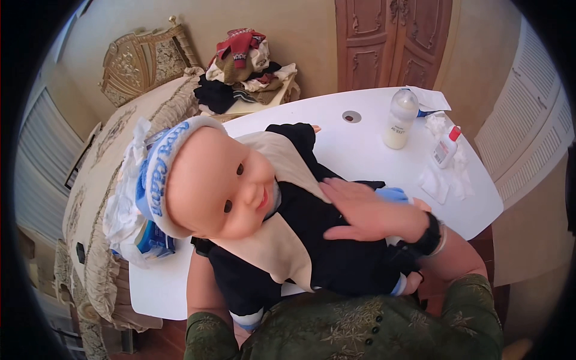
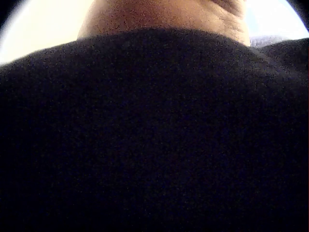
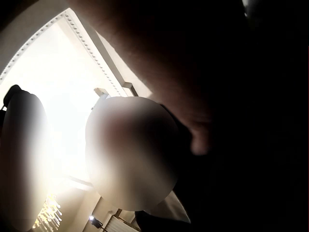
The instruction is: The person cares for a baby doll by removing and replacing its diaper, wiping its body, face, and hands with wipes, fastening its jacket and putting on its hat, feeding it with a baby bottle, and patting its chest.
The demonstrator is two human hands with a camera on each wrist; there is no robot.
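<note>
A large baby doll (image 1: 336, 264) lies across the person's front, in a black outfit with a wide beige collar (image 1: 270, 246) and a white-and-blue lettered hat (image 1: 161, 174). On the black cloth over its middle lies the right hand (image 1: 360, 207), slightly blurred, fingers extended and thumb spread apart. The right wrist view shows part of this hand (image 3: 169, 67) in shadow. The left arm passes under the doll near its head, and its hand is hidden in the head view. Dark cloth (image 2: 154, 130) fills most of the left wrist view below a strip of skin; finger pose there is unseen.
The white table (image 1: 354, 150) holds a milk bottle (image 1: 397, 123), a small red-capped bottle (image 1: 446, 148), crumpled tissues (image 1: 436, 183) and, beside the hat, a blue packet (image 1: 157, 240) with white wipes (image 1: 123, 225). Beyond stand a bed (image 1: 111, 180) and piled clothes (image 1: 243, 66).
</note>
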